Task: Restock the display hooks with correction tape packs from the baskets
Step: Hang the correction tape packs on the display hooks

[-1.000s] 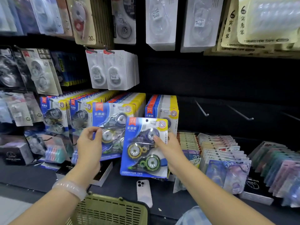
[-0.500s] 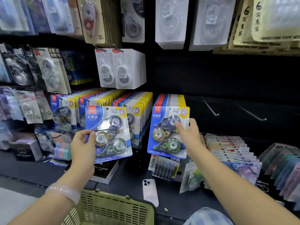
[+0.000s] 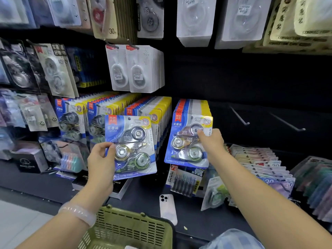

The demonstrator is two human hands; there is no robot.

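A blue-and-yellow blister card holding three round correction tape dispensers [image 3: 130,147] is pinched at its left edge by the left hand [image 3: 100,163], thumb on the front and fingers curled behind, and is held upright in front of the middle rows of matching cards on the display. A second blue-and-yellow correction tape card [image 3: 189,141] is gripped at its right edge by the right hand [image 3: 211,142], with the thumb pressed on the clear blister beside the top dispenser; this card is set flush against the front of the rightmost hanging stack of identical packs [image 3: 191,107]. Two bare metal display hooks [image 3: 239,116] are seen projecting from the dark back panel to the right. An olive-green slotted plastic basket [image 3: 125,229] is seen at the bottom edge, below the left forearm, and a white smartphone [image 3: 167,207] lies face down on the dark shelf just beside it.
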